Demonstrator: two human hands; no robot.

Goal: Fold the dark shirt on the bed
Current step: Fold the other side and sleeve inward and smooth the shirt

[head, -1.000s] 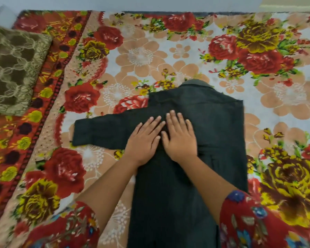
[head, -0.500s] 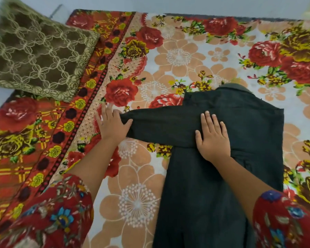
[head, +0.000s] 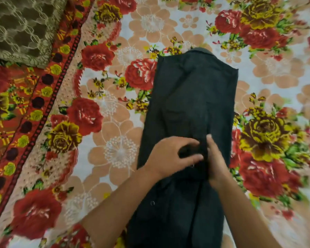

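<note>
the dark charcoal cloth shirt [head: 191, 108] lies as a long narrow strip down the middle of the bed, collar end farthest away, its near end running out of the bottom of the frame so the hem cannot be seen. both sleeves are out of sight, and a raised fold runs across its upper half. the left hand [head: 170, 156] rests on the shirt's lower middle with thumb and fingers curled around a small bunch of the dark cloth, a narrow pinch rather than a flat palm; motion blur softens the fingertips, so how much fabric it holds is hard to make out. the right hand [head: 215, 158] stands edge-on just beside it, fingers straight and pressed together against the same bunch, touching the cloth; whether it grips anything or only presses i cannot tell. the two hands nearly meet. both forearms come in from the bottom edge, and a scrap of red flowered sleeve [head: 79, 235] shows at the lower left, mostly cut off. the flowered bedspread of red, yellow and peach blooms [head: 115, 133] lies bare on either side of the shirt, with wide open cloth to the left and right. a red patterned border band [head: 25, 111] runs along the left, and an olive lace-patterned cushion [head: 20, 27] sits in the far left corner, cropped by the frame, well apart from the shirt.
</note>
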